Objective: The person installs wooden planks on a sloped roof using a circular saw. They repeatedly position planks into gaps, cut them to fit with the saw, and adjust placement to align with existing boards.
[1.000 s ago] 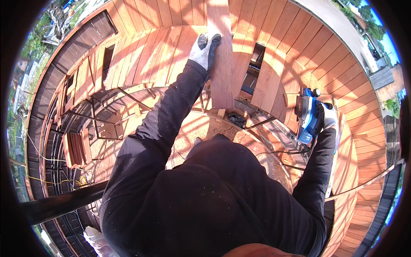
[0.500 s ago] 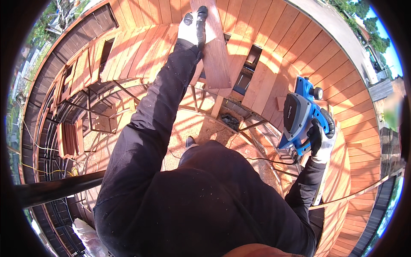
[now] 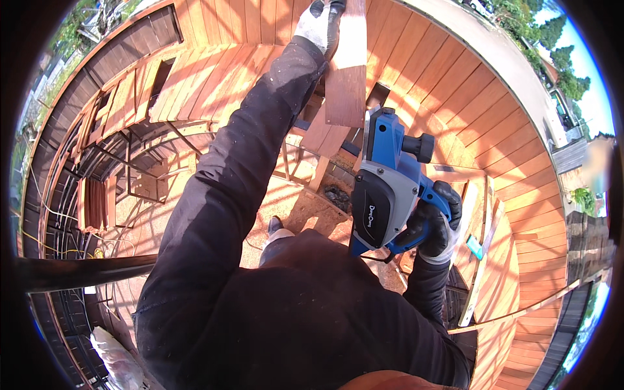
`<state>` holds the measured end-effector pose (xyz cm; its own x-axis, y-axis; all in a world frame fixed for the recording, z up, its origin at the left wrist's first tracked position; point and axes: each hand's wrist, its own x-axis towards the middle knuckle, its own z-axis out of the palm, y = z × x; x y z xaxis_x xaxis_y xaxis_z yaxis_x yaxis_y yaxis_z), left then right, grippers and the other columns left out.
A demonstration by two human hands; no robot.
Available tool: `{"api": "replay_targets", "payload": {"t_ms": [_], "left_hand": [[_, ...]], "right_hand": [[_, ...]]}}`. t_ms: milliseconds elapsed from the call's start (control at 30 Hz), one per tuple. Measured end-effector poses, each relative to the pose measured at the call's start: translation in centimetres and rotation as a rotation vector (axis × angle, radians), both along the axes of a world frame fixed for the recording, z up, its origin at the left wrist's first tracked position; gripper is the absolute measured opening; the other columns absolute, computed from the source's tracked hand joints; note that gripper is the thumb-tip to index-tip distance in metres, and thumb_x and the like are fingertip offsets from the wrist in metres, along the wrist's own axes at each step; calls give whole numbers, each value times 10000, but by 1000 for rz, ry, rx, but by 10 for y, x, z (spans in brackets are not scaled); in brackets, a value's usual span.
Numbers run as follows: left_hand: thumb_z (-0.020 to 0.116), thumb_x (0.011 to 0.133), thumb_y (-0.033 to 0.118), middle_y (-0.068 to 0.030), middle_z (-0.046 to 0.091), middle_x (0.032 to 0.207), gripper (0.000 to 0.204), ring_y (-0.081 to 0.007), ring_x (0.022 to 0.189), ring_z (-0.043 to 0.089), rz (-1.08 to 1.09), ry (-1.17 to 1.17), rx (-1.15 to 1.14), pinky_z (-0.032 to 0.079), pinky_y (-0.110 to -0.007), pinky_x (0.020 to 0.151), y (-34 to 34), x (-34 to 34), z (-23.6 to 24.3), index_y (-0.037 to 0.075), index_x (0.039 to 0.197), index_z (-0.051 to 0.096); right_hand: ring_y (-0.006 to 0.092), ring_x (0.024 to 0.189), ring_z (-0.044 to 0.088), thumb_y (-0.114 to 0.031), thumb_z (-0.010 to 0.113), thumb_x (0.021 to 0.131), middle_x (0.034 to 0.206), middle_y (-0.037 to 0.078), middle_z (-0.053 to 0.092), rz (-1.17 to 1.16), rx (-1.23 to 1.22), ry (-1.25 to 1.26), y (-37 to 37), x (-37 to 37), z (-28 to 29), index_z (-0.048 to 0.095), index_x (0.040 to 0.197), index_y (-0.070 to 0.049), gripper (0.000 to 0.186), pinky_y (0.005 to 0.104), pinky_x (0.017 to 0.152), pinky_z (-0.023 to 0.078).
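My left hand [image 3: 318,25], in a white glove with dark fingertips, grips a reddish-brown wooden board [image 3: 346,97] near the top of the view. The board's near end points back toward me, over a gap in the slats. In my right hand [image 3: 442,224], gloved the same way, is the handle of a blue and grey electric planer [image 3: 390,175] with a black side cover and a black front knob. The planer hangs in the air just short of the board's near end. Its underside and any contact with the board's edge are hard to make out.
A curved wooden slat bench [image 3: 214,75] wraps around me, with gaps over a metal frame. Beside my right arm lie a long pale strip [image 3: 478,260] and a small teal object [image 3: 475,247]. A dark pipe [image 3: 91,273], stacked boards [image 3: 97,205] and a whitish bag [image 3: 116,361] are at left.
The planer, in my right hand, has come left from the right-hand bench to near the board's end. My left hand and the board have shifted slightly right and up in view.
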<state>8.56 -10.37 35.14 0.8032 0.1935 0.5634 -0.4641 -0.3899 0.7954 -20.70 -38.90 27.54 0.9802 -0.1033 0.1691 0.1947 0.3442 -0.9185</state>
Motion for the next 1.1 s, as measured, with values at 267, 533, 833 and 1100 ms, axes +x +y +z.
{"api": "replay_targets", "payload": {"t_ms": [267,533,833,1100], "left_hand": [[509,958,533,-278,632,888,589,-426,898,618,-78,-12,36,477,-433,811,-34,-47,6,-48,940,606],[505,994,352,-225,608,865,360,-379,854,602,-218,-122,55,473,-432,769,-58,-63,-27,8,956,604],[522,963,382,-221,614,817,376,-386,823,617,-230,-79,-69,481,-432,754,-55,-19,-49,19,993,619],[451,1031,373,-173,631,882,426,-274,817,595,-151,-61,137,463,-390,752,-43,-31,-8,-15,1086,617]], "right_hand": [[149,576,587,-235,719,859,813,107,634,18,163,-123,7,9,-20,535,1286,-19,513,260,515,503],[137,627,587,-275,708,880,841,81,624,-101,200,-142,5,32,-22,524,1326,-42,536,251,526,489],[153,790,608,-227,654,910,1022,116,629,85,199,-226,-15,38,-18,484,1366,-33,524,275,695,530],[128,590,570,-296,711,880,821,80,616,22,173,-103,4,2,-37,512,1316,-40,543,246,486,478]]}}
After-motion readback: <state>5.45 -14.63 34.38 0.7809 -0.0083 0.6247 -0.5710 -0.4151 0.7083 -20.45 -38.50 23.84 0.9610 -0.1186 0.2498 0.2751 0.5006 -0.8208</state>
